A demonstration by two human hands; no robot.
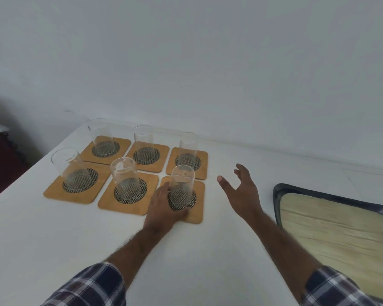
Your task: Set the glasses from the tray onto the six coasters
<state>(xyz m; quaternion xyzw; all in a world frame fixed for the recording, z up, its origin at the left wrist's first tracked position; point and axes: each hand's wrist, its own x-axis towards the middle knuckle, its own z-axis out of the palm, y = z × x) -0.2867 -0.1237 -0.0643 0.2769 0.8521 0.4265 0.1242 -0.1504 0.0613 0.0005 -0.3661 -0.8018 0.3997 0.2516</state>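
Note:
Several wooden coasters with dark mesh centres lie in two rows on the white table, each with a clear glass standing upright on it. My left hand (164, 206) wraps around the base of the front right glass (182, 186), which stands on the front right coaster (198, 208). My right hand (241, 191) hovers open to the right of that glass, fingers spread, holding nothing. Other glasses include the front middle one (125, 180) and the front left one (72, 168). The tray (279, 193) at the right has a dark rim and a pale wooden floor, and no glass shows on it.
The table (208, 250) is white and meets a plain white wall at the back. Its left edge runs diagonally past the front left coaster (53, 193), with dark floor beyond. My plaid sleeves enter from the bottom.

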